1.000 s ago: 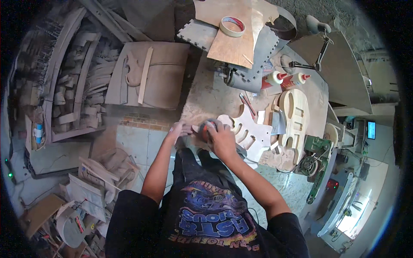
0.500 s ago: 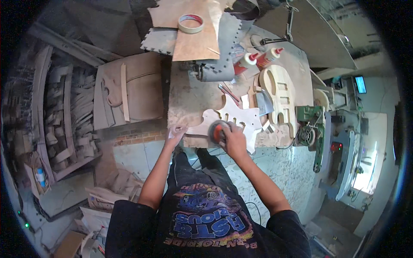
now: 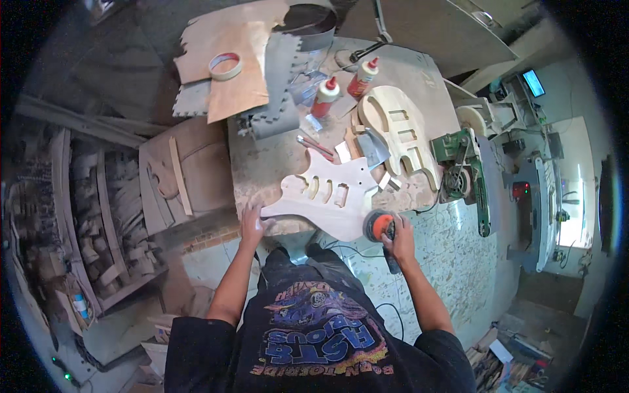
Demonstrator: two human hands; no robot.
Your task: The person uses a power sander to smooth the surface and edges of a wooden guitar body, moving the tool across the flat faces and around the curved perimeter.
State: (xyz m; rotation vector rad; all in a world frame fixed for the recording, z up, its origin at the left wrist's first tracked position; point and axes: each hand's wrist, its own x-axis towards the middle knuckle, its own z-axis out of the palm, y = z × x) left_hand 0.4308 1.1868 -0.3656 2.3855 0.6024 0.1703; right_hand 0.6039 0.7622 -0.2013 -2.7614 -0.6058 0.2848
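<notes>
A pale wooden guitar body [image 3: 327, 194] with several routed slots lies flat on the stone-topped workbench [image 3: 262, 164]. My left hand [image 3: 251, 224] presses on the body's near left corner. My right hand [image 3: 397, 237] grips an orange and black power sander [image 3: 380, 226], whose round pad sits at the body's near right edge. The sander's black cord trails down toward my legs.
A second guitar body [image 3: 396, 131] lies further right on the bench, beside two red glue bottles [image 3: 325, 95], a tape roll [image 3: 225, 65] on a plywood sheet and grey foam mats. A green machine [image 3: 462, 164] stands to the right, wood offcuts fill racks at left.
The view has swung, so the bench now sits higher and more central. My right hand has slid the sander from the middle of the guitar body to its near right edge.
</notes>
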